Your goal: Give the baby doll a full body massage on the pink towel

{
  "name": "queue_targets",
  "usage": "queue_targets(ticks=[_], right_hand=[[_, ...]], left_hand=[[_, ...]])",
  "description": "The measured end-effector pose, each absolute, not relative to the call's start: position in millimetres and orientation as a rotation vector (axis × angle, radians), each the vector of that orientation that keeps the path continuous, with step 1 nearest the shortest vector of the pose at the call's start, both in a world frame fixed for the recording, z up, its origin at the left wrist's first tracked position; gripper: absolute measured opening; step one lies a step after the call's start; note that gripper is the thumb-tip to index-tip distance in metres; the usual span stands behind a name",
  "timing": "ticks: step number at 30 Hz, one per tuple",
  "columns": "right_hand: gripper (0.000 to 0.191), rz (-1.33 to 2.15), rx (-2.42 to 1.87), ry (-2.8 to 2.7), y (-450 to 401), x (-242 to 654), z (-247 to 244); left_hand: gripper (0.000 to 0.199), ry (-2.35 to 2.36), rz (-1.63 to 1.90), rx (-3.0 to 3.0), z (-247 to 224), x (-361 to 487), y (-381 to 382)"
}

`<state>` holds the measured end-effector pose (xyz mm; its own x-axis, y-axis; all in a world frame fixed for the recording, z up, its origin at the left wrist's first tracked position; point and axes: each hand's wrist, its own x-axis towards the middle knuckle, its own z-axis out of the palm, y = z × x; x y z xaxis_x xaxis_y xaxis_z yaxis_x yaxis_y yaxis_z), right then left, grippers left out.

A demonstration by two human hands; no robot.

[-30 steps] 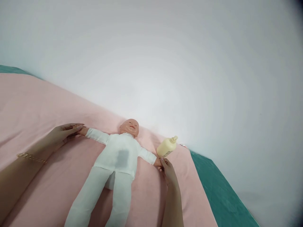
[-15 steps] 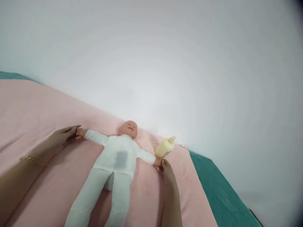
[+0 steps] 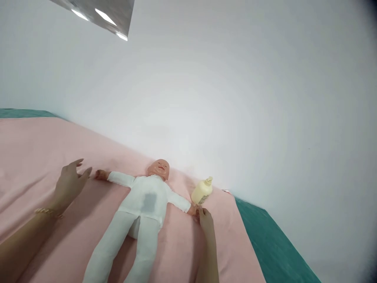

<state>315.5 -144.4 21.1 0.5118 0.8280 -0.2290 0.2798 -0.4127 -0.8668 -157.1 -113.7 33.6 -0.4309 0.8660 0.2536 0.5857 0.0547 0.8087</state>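
Note:
A baby doll (image 3: pixel 147 196) with a white cloth body lies on its back, arms stretched out to both sides, a grey patch on its belly. My left hand (image 3: pixel 70 181) is apart from the doll's hand on the left, thumb and fingers spread, with nothing in it. At the other side, my right hand (image 3: pixel 206 220) has its fingers closed on the doll's hand (image 3: pixel 193 210). Just behind that hand stands a pale yellow pump bottle (image 3: pixel 202 190), its label partly in view.
A pink sheet (image 3: pixel 235 243) lies under the doll, over a green surface (image 3: pixel 273 239) that shows at the right and far left. A white wall (image 3: pixel 235 98) rises behind. At top left hangs a shiny grey panel (image 3: pixel 103 17).
My left hand has let go of the doll's hand and moved away to the left, opening. My right hand keeps its hold. The view has tilted up, bringing the grey panel into sight.

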Motion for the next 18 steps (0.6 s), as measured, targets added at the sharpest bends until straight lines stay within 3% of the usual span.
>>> queue_targets(ticks=[7,12,18], right_hand=[[0.027,0.771,-2.022,-0.994,-145.2,313.0,21.7],[0.030,0.667,-2.019,-1.029,-155.6,305.1,22.5],[0.027,0.623,-1.960,-1.042,-164.6,280.9,19.3]], left_hand=[[0.052,1.967,1.255,1.628,22.5,-116.8,-207.6],[0.044,1.836,0.901,1.639,-2.6,-102.8,-264.9],[0.038,1.699,0.747,1.843,-27.7,-78.6,-331.2]])
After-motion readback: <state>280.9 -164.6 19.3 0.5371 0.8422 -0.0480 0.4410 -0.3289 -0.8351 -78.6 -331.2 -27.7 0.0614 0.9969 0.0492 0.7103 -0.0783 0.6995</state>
